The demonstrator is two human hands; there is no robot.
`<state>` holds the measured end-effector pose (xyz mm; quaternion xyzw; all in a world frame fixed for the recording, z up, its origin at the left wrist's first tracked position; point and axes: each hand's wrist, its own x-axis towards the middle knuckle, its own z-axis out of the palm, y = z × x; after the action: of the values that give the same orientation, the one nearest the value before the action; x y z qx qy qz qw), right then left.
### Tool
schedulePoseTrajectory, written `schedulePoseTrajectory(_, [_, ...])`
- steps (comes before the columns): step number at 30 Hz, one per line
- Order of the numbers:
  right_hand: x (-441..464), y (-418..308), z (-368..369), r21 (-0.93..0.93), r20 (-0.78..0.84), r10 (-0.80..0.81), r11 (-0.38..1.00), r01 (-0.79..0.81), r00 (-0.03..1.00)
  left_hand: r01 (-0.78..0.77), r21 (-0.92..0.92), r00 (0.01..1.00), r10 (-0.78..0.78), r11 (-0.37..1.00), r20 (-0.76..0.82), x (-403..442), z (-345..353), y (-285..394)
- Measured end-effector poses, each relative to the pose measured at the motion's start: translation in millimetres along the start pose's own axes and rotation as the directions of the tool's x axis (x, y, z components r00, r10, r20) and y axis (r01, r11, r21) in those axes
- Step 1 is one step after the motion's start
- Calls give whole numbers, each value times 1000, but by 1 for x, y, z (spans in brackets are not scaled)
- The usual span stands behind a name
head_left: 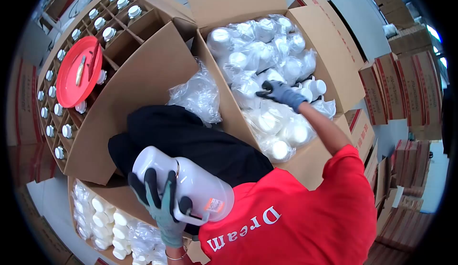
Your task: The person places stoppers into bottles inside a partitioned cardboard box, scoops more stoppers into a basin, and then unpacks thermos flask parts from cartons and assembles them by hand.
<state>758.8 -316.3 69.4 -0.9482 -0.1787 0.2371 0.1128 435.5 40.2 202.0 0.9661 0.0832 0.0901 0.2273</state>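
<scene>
My left hand [164,203], in a grey-green glove with dark fingertips, is wrapped round a translucent white jug [191,181] over my lap. The jug lies tilted, with its handle toward me and an orange label near one end. My right hand [276,92], in a grey glove, reaches into an open carton [228,107] of white lidded containers in clear plastic bags. Its fingers are curled together at a bag; what they pinch is too small to tell. White containers [317,87] show just beside that wrist.
A divided carton [138,60] of bottles with white caps stands at the upper left, with a red tray [71,86] holding a knife-like tool on it. Crumpled plastic [198,93] lies between the cartons. White containers [107,217] fill a lower-left carton. Stacked cartons [400,88] stand at right.
</scene>
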Motion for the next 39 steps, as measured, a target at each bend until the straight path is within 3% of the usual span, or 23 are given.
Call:
schedulePoseTrajectory(2, [19, -14, 29, -304, 79, 32, 953, -6, 996, -35, -33, 996, 37, 999, 78, 9, -1, -8])
schedulePoseTrajectory(3, [19, -23, 38, -423, -86, -10, 906, -27, 996, -11, -76, 992, 20, 997, 123, 9, -7, -16])
schedulePoseTrajectory(5, [52, 6, 49, -493, 114, -102, 858, 145, 988, -37, -93, 953, 63, 995, 295, 2, -33, -34])
schedulePoseTrajectory(7, [44, -13, 6, -226, 212, -82, 965, 131, 974, 114, -340, 946, 3, 934, 325, 1, -65, -41])
schedulePoseTrajectory(9, [24, -53, -48, 337, 286, -195, 937, 92, 938, 260, -454, 957, -165, 852, 238, -6, -77, -60])
schedulePoseTrajectory(11, [43, -81, -65, 878, 208, -442, 478, 33, 873, 290, -516, 942, -336, 806, 5, 14, -74, -51])
schedulePoseTrajectory(13, [40, -154, -103, 966, 24, -550, 229, 123, 835, 206, -581, 944, -315, 787, -92, 44, -63, -57])
schedulePoseTrajectory(15, [52, -227, -128, 994, -50, -662, -107, -29, 748, -99, -674, 993, 28, 732, -116, 86, -47, -62])
schedulePoseTrajectory(17, [100, -288, -134, 939, -175, -875, -285, -190, 451, -140, -495, 986, 168, 857, 12, 123, -38, -55])
schedulePoseTrajectory(19, [132, -348, -152, 887, -145, -938, -264, -378, 315, -261, -149, 964, 265, 954, 5, 141, -33, -42])
schedulePoseTrajectory(23, [130, -437, -154, 917, -195, -852, -334, -218, 485, -330, -59, 807, 249, 942, -535, 171, -4, -75])
schedulePoseTrajectory(25, [101, -456, -133, 957, -253, -816, -289, 11, 519, -132, -547, 812, -226, 827, -537, 184, -13, -73])
schedulePoseTrajectory(26, [100, -461, -118, 990, -138, -863, -108, 89, 486, -94, -700, 744, -418, 708, -522, 194, -2, -94])
schedulePoseTrajectory(27, [101, -455, -90, 943, -278, -888, -180, 280, 367, -77, -767, 710, -505, 637, -491, 197, -6, -105])
schedulePoseTrajectory(28, [95, -448, -73, 581, -425, -895, -154, 799, 137, -130, -826, 702, -538, 548, -467, 199, -4, -121])
schedulePoseTrajectory(29, [90, -441, -56, -20, -540, -835, -110, 994, -104, -184, -873, 697, -566, 451, -440, 199, 2, -142])
schedulePoseTrajectory(31, [51, -419, -34, -108, -396, -905, 214, 971, 156, -84, -888, 755, -553, 451, -352, 188, 3, -167])
schedulePoseTrajectory(33, [61, -402, -10, -454, -296, -925, 355, 817, 238, 88, -805, 794, -529, 586, -298, 172, -5, -173])
schedulePoseTrajectory(34, [78, -388, 3, -281, -377, -857, 467, 838, 351, 83, -925, 833, -536, 370, -140, 161, -15, -162])
schedulePoseTrajectory(35, [95, -372, 13, -98, -434, -770, 556, 826, 467, 43, -776, 888, -381, 629, -260, 144, -15, -164])
schedulePoseTrajectory(36, [99, -361, 18, 201, -539, -687, 457, 867, 487, -38, -562, 906, -210, 826, -368, 127, -15, -167])
schedulePoseTrajectory(37, [109, -347, 25, 444, -388, -681, 452, 773, 621, 82, -655, 923, -305, 751, -234, 111, -16, -166])
schedulePoseTrajectory(39, [112, -320, 31, 326, -224, -856, 386, 863, 467, 287, -768, 899, -437, 572, 11, 83, -13, -163])
